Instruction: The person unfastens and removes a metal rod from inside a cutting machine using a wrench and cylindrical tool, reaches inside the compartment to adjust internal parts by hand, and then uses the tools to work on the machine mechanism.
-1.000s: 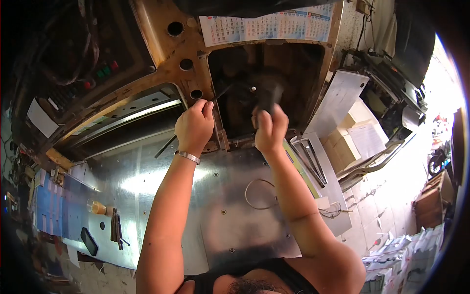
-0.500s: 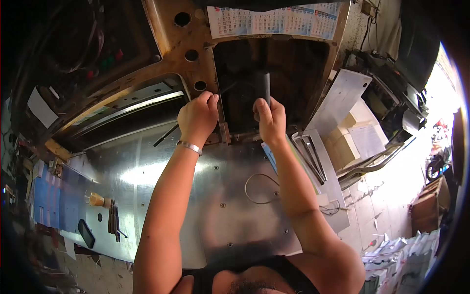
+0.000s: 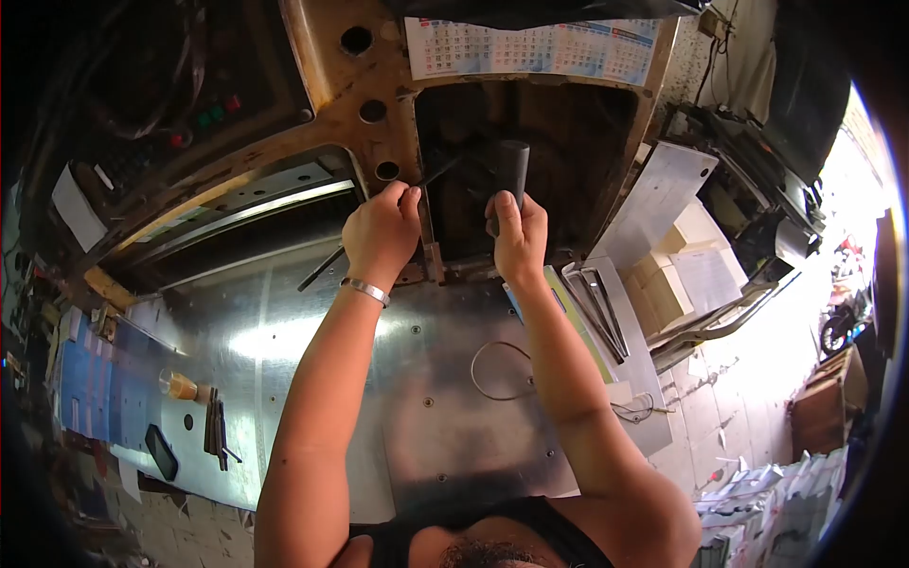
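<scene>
My left hand [image 3: 383,230] is closed around a thin dark rod [image 3: 320,268]. One end of the rod sticks out at lower left, while its other part runs up to the right across the edge of a dark opening [image 3: 578,133] in the machine frame. In front of that opening, my right hand [image 3: 522,237] grips a thick dark grey cylinder [image 3: 512,168], thumb along its side. The cylinder stands roughly upright, its round top end showing; its lower part is hidden by my fingers.
A metal table [image 3: 331,379] spreads below my arms, with a looped band [image 3: 473,374], a glass [image 3: 178,385], a phone [image 3: 161,452] and several dark bars [image 3: 217,431] on it. Metal rods [image 3: 595,308] and stacked paper blocks [image 3: 661,289] are at right. A calendar [image 3: 530,49] hangs above the opening.
My right hand and the cylinder have shifted slightly left and tilted, showing more of the cylinder's round end. My left hand keeps its grip on the rod in almost the same place.
</scene>
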`<state>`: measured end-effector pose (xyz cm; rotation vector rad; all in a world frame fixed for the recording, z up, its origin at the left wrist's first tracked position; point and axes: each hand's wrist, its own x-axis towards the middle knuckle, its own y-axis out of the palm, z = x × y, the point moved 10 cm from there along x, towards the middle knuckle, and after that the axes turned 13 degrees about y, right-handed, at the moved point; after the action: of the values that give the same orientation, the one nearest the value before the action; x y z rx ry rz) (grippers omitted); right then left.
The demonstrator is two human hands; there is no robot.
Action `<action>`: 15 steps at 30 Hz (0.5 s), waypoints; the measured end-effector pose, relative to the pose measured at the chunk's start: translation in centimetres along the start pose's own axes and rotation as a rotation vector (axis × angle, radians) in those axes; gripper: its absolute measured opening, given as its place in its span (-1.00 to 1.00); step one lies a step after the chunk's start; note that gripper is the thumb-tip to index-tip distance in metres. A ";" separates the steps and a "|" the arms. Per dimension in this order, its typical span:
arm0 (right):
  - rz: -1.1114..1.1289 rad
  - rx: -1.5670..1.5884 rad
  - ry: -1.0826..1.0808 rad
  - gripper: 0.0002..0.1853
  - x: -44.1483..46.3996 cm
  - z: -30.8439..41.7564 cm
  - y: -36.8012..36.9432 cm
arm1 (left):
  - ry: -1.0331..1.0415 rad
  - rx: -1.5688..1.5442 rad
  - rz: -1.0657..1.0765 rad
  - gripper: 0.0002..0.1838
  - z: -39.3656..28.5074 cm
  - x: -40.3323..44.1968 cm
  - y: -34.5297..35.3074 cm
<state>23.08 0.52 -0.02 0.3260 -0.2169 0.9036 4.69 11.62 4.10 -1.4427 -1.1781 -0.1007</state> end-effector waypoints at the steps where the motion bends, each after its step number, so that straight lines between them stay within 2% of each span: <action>1: -0.015 0.049 -0.053 -0.60 -0.4 1.1 -0.4 | 0.006 0.003 -0.002 -0.67 -0.1 0.2 0.0; 3: -0.039 0.145 -0.152 -0.59 -1.8 4.0 -1.0 | 0.048 0.025 -0.060 -0.69 -0.3 0.4 -0.2; 4: -0.034 0.238 -0.297 -0.46 -2.4 5.7 -1.2 | 0.062 0.037 -0.082 -0.70 -0.5 0.2 -0.4; 7: -0.204 0.212 -0.690 -0.19 -5.0 9.2 -3.2 | -0.018 0.024 -0.008 -0.69 0.2 0.0 0.3; 9: -0.189 0.256 -0.718 -0.27 -4.1 6.1 -3.1 | -0.027 0.001 0.008 -0.68 0.1 0.1 0.2; 11: -0.185 0.019 -0.336 -0.36 -1.3 1.5 -2.3 | 0.002 0.003 -0.038 -0.68 0.1 0.6 0.0; 12: -0.107 -0.079 -0.033 -0.40 -0.4 -1.3 -1.7 | 0.017 0.006 -0.036 -0.68 -0.1 0.1 -0.1; 13: -0.077 -0.072 0.078 -0.47 -0.5 -1.9 -2.5 | -0.001 0.005 0.008 -0.67 -0.2 0.1 -0.1; 15: -0.096 0.002 -0.074 -0.44 -1.3 1.3 -3.2 | 0.054 0.037 -0.073 -0.69 -0.5 1.1 -0.4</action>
<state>24.79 -2.76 0.23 0.3690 -0.2668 0.7974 5.20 11.80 5.22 -1.3569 -1.1826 -0.1672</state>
